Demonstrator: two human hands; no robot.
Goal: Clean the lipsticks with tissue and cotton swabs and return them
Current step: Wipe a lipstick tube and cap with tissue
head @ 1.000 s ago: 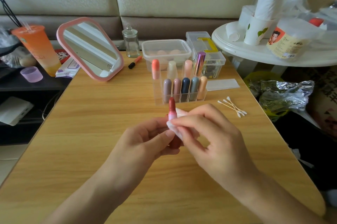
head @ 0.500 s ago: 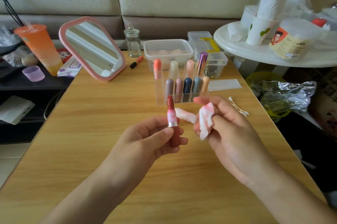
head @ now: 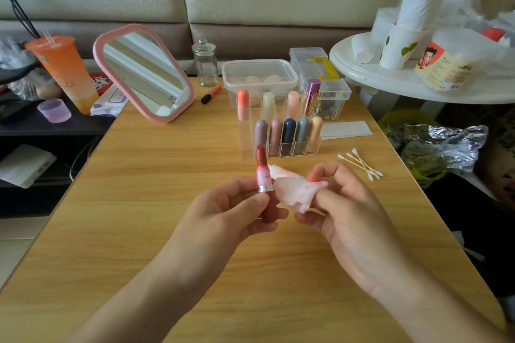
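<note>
My left hand (head: 237, 211) grips an open red lipstick (head: 263, 175) upright by its dark red base, the red bullet standing above a pink-stained sleeve. My right hand (head: 342, 203) pinches a crumpled white tissue (head: 295, 190) smeared with pink, its edge close beside the lipstick's sleeve. Another bit of stained tissue (head: 281, 171) shows just behind the lipstick. Beyond my hands stands a clear lipstick holder (head: 248, 147) with several capped lipsticks in it. Several cotton swabs (head: 361, 162) lie on the wooden table (head: 139, 203) to the right.
A pink-framed mirror (head: 145, 72), a glass jar (head: 206, 63), an orange pen (head: 211, 93) and two clear plastic boxes (head: 259, 75) stand at the table's far side. A flat white sheet (head: 345, 129) lies right of the holder. A white round table (head: 390, 75) stands at the right.
My right hand pulled the tissue off the lipstick to the right, then brought it back close beside the sleeve. The left hand kept the lipstick upright.
</note>
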